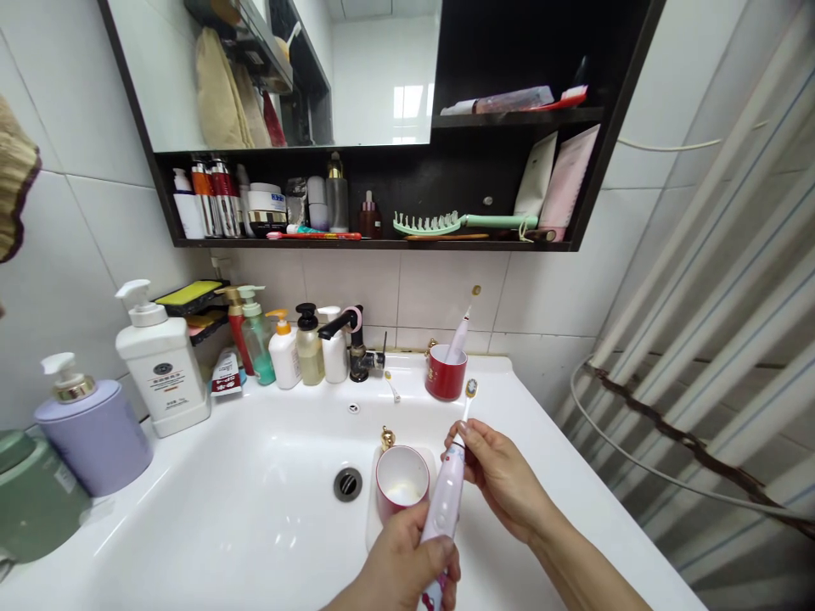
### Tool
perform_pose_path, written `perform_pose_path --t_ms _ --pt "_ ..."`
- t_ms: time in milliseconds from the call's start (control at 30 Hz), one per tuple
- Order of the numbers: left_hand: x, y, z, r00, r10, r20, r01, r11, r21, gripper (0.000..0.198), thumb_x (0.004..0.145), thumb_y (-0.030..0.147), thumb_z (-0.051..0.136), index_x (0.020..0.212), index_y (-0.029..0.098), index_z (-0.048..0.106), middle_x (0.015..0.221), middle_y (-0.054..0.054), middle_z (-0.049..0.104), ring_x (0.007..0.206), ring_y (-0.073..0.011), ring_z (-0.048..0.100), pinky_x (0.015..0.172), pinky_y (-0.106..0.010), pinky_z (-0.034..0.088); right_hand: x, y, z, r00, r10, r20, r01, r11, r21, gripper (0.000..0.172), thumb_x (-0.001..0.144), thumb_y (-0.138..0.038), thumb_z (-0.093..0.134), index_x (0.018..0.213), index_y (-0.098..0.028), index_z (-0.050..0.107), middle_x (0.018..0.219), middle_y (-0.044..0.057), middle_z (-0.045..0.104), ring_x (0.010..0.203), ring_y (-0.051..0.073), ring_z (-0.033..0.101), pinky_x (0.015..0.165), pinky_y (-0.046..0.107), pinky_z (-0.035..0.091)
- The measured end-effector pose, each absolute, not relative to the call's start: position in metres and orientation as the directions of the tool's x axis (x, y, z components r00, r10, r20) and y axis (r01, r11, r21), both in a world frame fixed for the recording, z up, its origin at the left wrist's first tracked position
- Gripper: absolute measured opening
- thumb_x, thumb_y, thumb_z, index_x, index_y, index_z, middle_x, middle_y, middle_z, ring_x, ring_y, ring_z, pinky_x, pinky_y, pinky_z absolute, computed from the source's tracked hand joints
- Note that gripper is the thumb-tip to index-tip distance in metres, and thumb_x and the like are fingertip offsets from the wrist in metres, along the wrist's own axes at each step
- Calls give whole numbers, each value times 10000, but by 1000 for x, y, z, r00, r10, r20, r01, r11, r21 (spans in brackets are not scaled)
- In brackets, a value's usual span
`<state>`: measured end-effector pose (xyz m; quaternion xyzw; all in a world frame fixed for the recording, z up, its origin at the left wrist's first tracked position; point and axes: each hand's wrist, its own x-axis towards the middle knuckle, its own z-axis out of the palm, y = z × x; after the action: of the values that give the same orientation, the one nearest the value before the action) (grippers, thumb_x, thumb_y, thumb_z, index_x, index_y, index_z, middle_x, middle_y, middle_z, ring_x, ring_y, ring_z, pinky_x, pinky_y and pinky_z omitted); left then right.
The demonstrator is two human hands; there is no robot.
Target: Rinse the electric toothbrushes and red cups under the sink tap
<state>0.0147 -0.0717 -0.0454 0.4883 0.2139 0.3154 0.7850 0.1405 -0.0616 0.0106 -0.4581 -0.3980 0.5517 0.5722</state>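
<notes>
Look, your left hand (411,552) is wrapped around the fat, pale pink handle of a toothbrush (444,502), and your right hand (506,473) pinches it higher up, at the thin neck under the brush head (470,390). The toothbrush is over the right side of the sink (267,484), tipped a little, with the bristles at the far end from you. Close to your left hand is a red cup (402,462) with a white inside, but I cannot tell if the two touch. The round, dark drain (347,484) sits to the left of that cup. On the back edge of the sink there is another red cup (446,383), and a second toothbrush (457,341) leans in it with its thin tip up. A small loose brush head (393,388) lies between that cup and the black tap (357,348). Pump bottles (311,352) stand in a row left of the tap. Up above, a green hairbrush (503,221) lies on the dark shelf (382,244).
</notes>
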Motion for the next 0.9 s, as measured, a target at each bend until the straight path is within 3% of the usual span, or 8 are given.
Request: perform_pose_path --t_ms 333,533,800,900 --pt "11 -74 -46 584 812 -2 -108 80 991 365 575 386 502 814 121 423 516 40 418 372 -37 388 348 -164 294 137 -64 13 119 991 53 -41 58 -998 245 652 -378 432 559 -153 458 506 -41 428 468 67 397 483 214 376" --pt "13 -76 -42 724 689 -25 -294 342 892 419 552 442 504 799 128 380 492 40 434 337 -39 388 335 -163 251 138 -63 12 -6 1000 0 -180 -1 -984 236 669 -361 425 562 -153 458 519 -40 440 463 53 379 451 178 327" --pt "14 -75 -45 672 740 -28 -290 298 909 397 534 449 514 738 127 405 485 39 433 325 -38 381 304 -160 270 133 -61 9 19 999 -40 -195 -35 -980 243 657 -381 432 567 -156 452 503 -45 424 442 53 372 435 182 323" --pt "12 -75 -42 642 766 -43 -283 288 915 376 535 420 530 729 120 413 486 36 436 324 -33 375 305 -158 271 131 -61 8 104 994 -23 -131 -9 -991 265 651 -395 432 534 -157 438 468 -56 383 422 51 351 423 184 326"
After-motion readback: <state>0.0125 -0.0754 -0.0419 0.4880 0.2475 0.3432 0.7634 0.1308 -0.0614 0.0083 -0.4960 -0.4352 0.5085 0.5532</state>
